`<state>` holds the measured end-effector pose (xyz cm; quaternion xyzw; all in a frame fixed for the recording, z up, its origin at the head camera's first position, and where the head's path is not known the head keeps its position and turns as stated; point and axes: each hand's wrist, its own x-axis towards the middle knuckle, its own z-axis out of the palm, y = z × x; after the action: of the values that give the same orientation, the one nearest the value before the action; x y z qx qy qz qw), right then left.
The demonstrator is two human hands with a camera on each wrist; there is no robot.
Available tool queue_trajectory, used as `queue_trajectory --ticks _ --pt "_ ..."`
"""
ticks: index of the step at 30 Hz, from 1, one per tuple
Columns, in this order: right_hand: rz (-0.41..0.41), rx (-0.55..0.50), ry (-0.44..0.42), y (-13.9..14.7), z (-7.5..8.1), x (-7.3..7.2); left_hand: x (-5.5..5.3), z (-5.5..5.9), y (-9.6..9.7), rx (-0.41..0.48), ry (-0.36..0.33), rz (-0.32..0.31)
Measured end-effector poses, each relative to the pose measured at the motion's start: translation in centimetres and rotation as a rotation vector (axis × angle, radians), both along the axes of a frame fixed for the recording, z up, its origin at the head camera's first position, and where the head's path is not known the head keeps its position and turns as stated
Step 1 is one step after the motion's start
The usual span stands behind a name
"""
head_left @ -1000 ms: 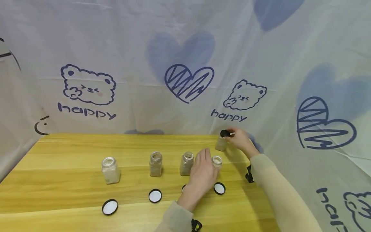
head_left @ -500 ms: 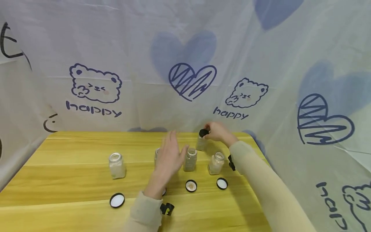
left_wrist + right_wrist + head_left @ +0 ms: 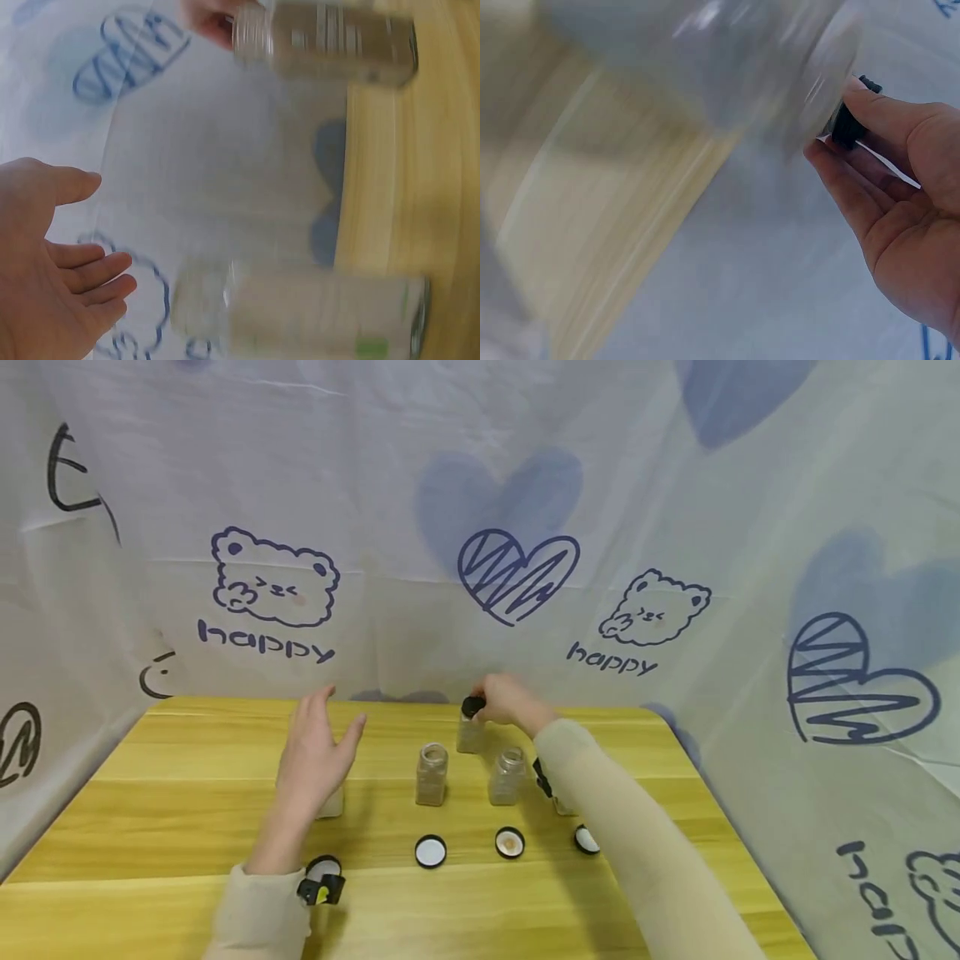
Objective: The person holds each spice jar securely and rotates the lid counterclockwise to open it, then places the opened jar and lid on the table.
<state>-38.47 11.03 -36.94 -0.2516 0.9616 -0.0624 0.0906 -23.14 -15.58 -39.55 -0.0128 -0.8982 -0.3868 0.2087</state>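
In the head view my right hand (image 3: 512, 700) grips a glass jar with a black lid (image 3: 471, 735) by its top, near the table's back edge. The right wrist view shows its thumb and fingers around the black lid (image 3: 847, 126). My left hand (image 3: 315, 756) is spread, thumb apart, over the leftmost open jar (image 3: 332, 804) and hides most of it. In the left wrist view the left palm (image 3: 37, 277) holds nothing, beside a blurred jar of pale contents (image 3: 322, 311). Two open jars, one brownish (image 3: 431, 781) and one greyer (image 3: 506, 781), stand mid-table.
Upturned black lids with white insides, one (image 3: 431, 852) plain and one (image 3: 510, 842) with a brown spot, lie in front of the jars. Another lid (image 3: 587, 839) and a jar are partly behind the right sleeve (image 3: 622, 810). A printed cloth (image 3: 405, 635) hangs behind the wooden table (image 3: 187, 793).
The right hand has carried the lidded jar leftward along the back of the table. My left hand has swept left past the open jars to the leftmost one. The view has shifted slightly.
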Motion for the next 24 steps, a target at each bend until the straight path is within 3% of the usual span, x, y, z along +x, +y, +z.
queue_trajectory --ticks 4,9,19,24 --pt "0.021 -0.008 -0.004 -3.0 -0.1 0.5 0.4 -0.3 -3.0 0.033 -0.046 0.014" --pt "0.04 -0.04 0.011 -6.4 -0.5 1.1 -0.1 -0.7 -5.8 0.052 -0.096 0.004" --pt "0.07 -0.031 0.053 -11.4 -1.0 2.3 -2.6 -3.4 -9.8 -0.021 -0.237 -0.067" --pt "0.061 -0.034 0.058 -13.7 -1.3 2.9 -3.7 -4.6 -10.4 -0.064 -0.293 -0.144"
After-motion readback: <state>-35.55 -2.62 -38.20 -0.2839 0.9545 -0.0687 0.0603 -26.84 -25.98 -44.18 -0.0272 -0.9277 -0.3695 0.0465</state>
